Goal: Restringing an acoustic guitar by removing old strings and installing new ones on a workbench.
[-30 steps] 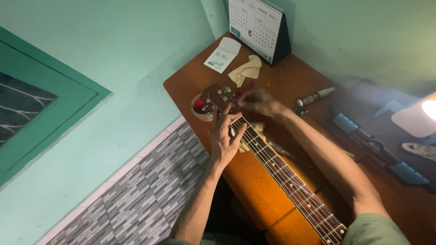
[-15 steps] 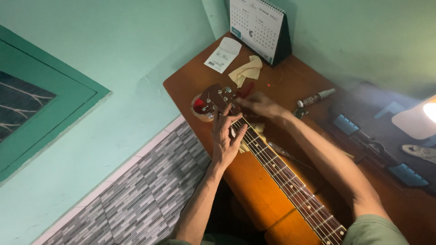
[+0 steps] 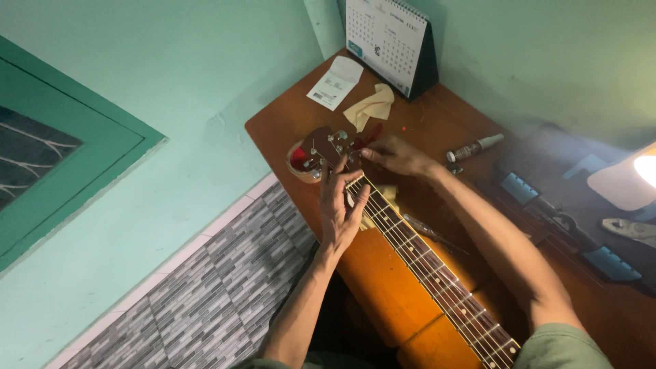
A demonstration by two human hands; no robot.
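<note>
Guitar (image 3: 417, 273) neck runs lower right to headstock (image 3: 324, 147) at centre, pointing upper left. L hand (image 3: 342, 212) fingers curl round neck at nut; R hand (image 3: 396, 156) fingers pinch shut at headstock. White slip (image 3: 335, 82) & calendar (image 3: 386, 37) on desk (image 3: 273, 126), top centre.

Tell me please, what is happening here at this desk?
A person works on an acoustic guitar that lies across a wooden desk. The left hand grips the neck near the nut, and the right hand holds a small red tool at the headstock. A folded cloth, a paper slip and a desk calendar lie beyond.
</note>
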